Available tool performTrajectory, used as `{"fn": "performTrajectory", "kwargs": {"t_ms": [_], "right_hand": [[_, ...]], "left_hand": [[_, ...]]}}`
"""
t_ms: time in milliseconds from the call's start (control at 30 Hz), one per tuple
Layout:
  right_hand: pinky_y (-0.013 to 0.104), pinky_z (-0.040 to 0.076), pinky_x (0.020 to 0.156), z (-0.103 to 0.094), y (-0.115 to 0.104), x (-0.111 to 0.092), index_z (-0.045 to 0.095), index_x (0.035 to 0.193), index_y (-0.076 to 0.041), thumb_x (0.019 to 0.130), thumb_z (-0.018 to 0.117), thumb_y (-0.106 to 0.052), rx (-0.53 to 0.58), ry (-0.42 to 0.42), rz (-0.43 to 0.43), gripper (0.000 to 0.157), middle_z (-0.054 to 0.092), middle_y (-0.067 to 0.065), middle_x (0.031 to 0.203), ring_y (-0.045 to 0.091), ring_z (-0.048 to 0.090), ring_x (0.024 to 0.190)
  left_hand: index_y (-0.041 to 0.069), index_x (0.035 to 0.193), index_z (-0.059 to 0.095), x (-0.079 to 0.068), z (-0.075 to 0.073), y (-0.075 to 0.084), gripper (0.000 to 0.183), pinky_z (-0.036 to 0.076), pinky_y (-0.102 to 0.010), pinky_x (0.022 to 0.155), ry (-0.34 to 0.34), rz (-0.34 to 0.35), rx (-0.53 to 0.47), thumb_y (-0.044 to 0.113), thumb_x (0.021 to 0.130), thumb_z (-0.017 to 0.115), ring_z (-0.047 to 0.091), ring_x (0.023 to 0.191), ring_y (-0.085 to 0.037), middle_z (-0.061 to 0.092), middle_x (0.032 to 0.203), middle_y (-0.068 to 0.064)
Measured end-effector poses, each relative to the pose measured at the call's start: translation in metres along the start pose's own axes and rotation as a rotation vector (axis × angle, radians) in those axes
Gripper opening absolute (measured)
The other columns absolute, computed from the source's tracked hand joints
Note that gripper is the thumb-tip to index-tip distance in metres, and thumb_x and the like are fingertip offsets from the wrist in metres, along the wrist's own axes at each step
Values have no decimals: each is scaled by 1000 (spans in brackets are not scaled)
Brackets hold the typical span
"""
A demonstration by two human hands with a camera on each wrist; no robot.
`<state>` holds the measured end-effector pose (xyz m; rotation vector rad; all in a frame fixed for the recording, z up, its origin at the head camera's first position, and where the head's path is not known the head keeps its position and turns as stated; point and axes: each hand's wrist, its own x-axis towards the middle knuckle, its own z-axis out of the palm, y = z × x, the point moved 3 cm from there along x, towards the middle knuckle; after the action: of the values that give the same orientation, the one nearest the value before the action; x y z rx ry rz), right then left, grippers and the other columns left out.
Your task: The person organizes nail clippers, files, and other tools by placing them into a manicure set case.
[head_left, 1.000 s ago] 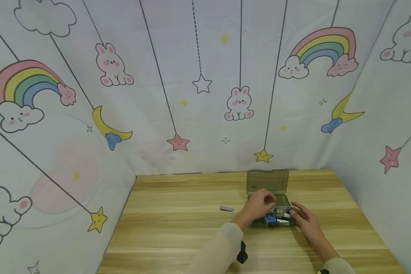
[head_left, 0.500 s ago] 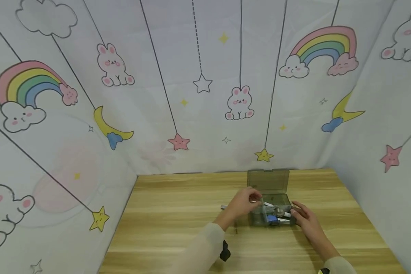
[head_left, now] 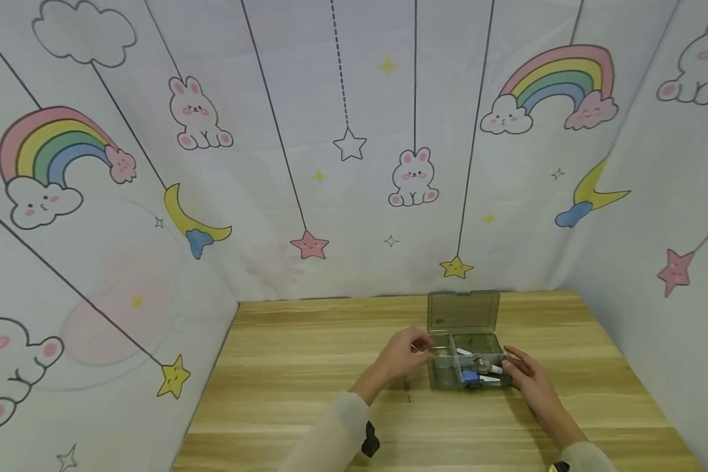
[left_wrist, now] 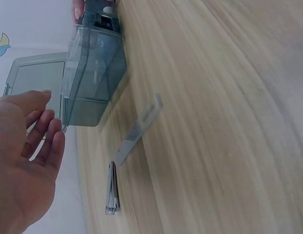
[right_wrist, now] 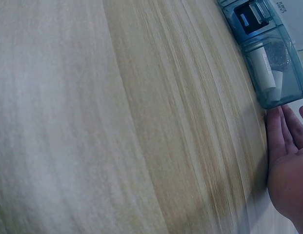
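The left hand (head_left: 402, 355) has moved off the middle of the box (head_left: 478, 343) toward the left edge of the table (head_left: 307, 367), uncovering the left compartments (head_left: 446, 377); in the head view it now hides the nail clipper (left_wrist: 112, 189)

Around the wooden table (head_left: 295, 393) we see a pale backdrop (head_left: 360, 203) bearing 2 rainbows (head_left: 566, 72); behind the table, a faint print (head_left: 276, 264), perhaps a flower.

In the head view the bare left hand (head_left: 398, 357) is hiding the silver metal nail clipper (left_wrist: 113, 189), while the right wrist view's edge is cutting off the translucent grey-green plastic box (right_wrist: 292, 92) and the bare right hand (right_wrist: 289, 175).
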<state>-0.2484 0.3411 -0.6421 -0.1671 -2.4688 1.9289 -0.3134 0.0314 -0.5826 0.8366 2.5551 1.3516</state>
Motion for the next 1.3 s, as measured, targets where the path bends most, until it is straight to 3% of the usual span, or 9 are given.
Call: {"fn": "performTrajectory", "kwargs": {"t_ms": [300,733,1100,1300], "right_hand": [[21,57,83,1,0,1,42,158,3,111,59,-27,4,15,-34,58,50,37,150,-16,56,103],[22,57,86,-1,4,4,37,161,1,111,58,-26,15,-16,2,61,47,34,154,-16,55,105],[21,56,84,0,4,2,41,159,2,111,59,-28,8,3,-18,59,49,35,152,-16,55,104],[22,57,85,-1,5,3,38,161,0,112,58,-28,-15,-6,4,61,48,34,154,-17,53,104]], "left_hand": [[1,118,73,-21,-4,-12,22,56,-25,84,47,-69,12,13,100,75,64,94,-10,70,109,-6],[2,111,74,-44,-4,-36,17,57,-22,81,53,-62,88,10,97,78,65,90,-6,69,103,-2],[1,115,73,-57,-3,-41,24,57,-26,85,50,-83,90,11,95,80,67,98,-19,67,106,-6],[1,116,73,-60,-1,-45,26,56,-26,88,42,-90,102,12,94,82,66,100,-17,67,110,-5]]}}
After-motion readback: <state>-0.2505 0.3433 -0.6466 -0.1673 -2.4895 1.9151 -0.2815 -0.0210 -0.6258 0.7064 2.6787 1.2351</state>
